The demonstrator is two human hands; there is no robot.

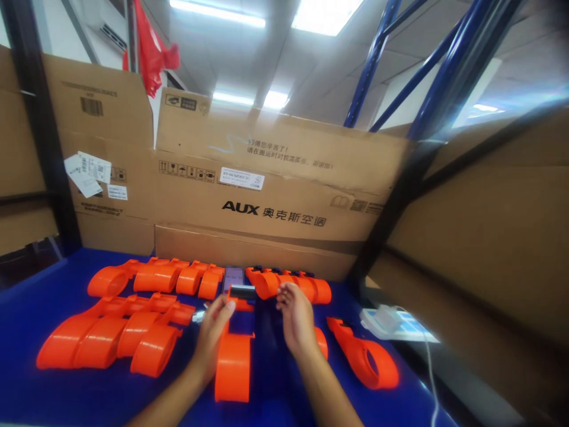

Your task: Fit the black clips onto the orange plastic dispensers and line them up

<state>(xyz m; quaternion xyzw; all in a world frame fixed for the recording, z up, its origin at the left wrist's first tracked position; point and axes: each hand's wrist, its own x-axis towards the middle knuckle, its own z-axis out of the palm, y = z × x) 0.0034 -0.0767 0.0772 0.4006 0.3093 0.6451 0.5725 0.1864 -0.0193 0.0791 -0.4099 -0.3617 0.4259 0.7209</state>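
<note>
My left hand (214, 326) is closed around the side of an orange tape dispenser (233, 365), held upright over the blue table. It has a wide round loop at the bottom, an open frame above, and a black toothed strip (242, 292) across its top. To the right, apart from it, my right hand (296, 317) is raised with its fingers curled together; whatever they may hold is too small or hidden to make out. Behind that hand lies a row of orange dispensers with black parts (317, 290). A small shiny metal piece (198, 316) shows beside my left hand.
More orange dispensers (100, 341) lie in two rows on the left of the blue table (186, 397). Another dispenser (377, 365) lies at the right, near a white power strip (400, 325) with a cord. A phone (233, 277) sits behind; cardboard (275, 196) walls the back.
</note>
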